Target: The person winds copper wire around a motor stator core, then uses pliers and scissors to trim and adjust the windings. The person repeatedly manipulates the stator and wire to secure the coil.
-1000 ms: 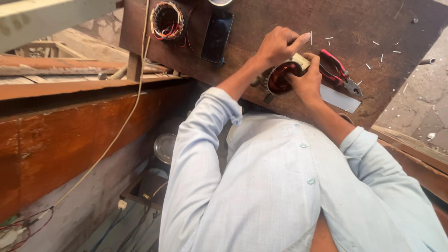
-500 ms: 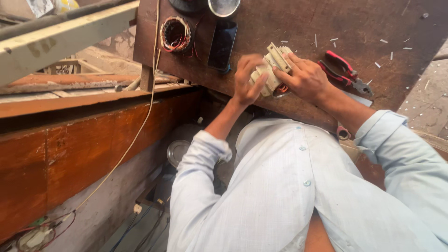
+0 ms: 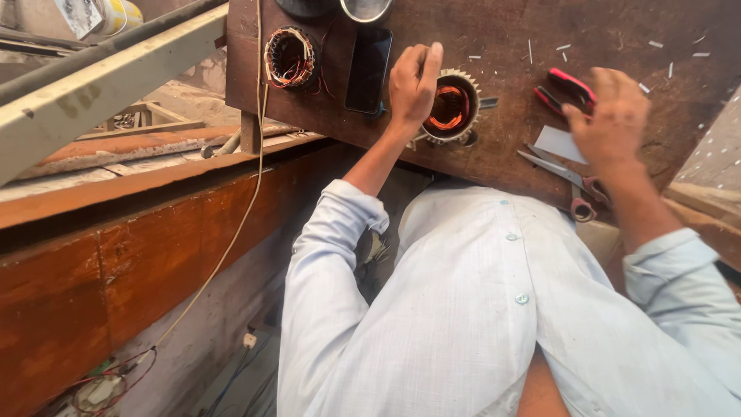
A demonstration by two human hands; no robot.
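Observation:
A round metal motor stator [image 3: 455, 108] with copper windings inside stands on the brown wooden table [image 3: 494, 46]. My left hand [image 3: 413, 85] grips its left rim, fingers reaching over the top. My right hand [image 3: 610, 120] hovers apart to the right with fingers spread, holding nothing, just above red-handled pliers [image 3: 567, 89], a white paper slip [image 3: 559, 143] and scissors [image 3: 567, 181].
A second wound stator [image 3: 289, 58] and a black phone [image 3: 368, 69] lie left of my left hand. A metal bowl [image 3: 364, 8] sits at the table's far edge. A thin cord [image 3: 231, 232] hangs off the table over a brown wooden bench [image 3: 139, 255]. Small white scraps dot the tabletop.
Both hands were together on the stator and a white piece. Now the stator stands on the table under my left hand, and my right hand has moved off to the right.

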